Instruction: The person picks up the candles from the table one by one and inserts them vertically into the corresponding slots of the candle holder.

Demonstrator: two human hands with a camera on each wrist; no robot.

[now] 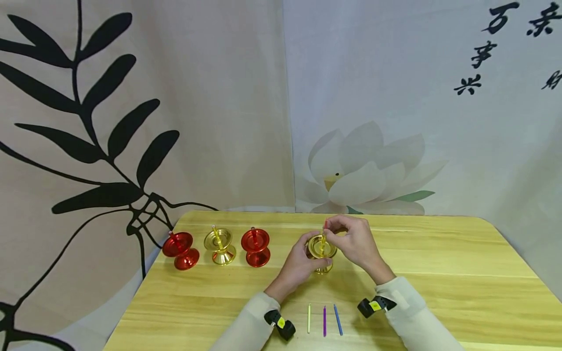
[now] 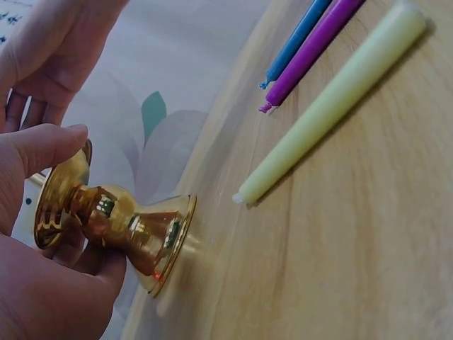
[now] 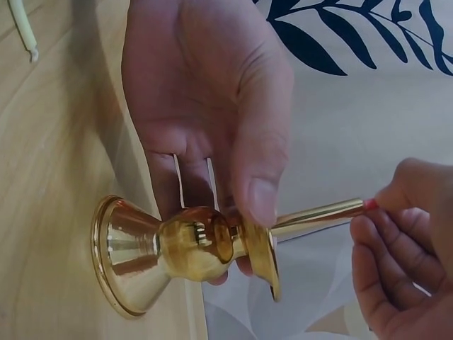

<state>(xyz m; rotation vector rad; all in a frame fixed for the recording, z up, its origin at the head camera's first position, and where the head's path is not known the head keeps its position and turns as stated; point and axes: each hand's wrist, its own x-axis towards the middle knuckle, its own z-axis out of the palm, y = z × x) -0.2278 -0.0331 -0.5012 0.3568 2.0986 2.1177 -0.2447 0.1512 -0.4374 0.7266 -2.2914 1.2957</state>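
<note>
A gold candle holder (image 1: 324, 269) stands on the table at the right of a row. My left hand (image 1: 295, 267) grips it around its dish, with the thumb on the near side. Its slim tube (image 3: 318, 216) rises from the dish. At the tube's top, my right hand (image 1: 354, 240) pinches a small red candle (image 3: 369, 204). Only a short red bit shows between tube and fingertips; how far it sits inside the tube is hidden. Nearer the front lie a pale yellow candle (image 1: 309, 319), a purple candle (image 1: 325, 321) and a blue candle (image 1: 338, 320).
To the left stand a red holder (image 1: 186, 259), another gold holder (image 1: 224, 257) and a second red holder (image 1: 257, 257). All rest on the wooden table (image 1: 439, 292). Behind it hangs a printed cloth (image 1: 237, 97).
</note>
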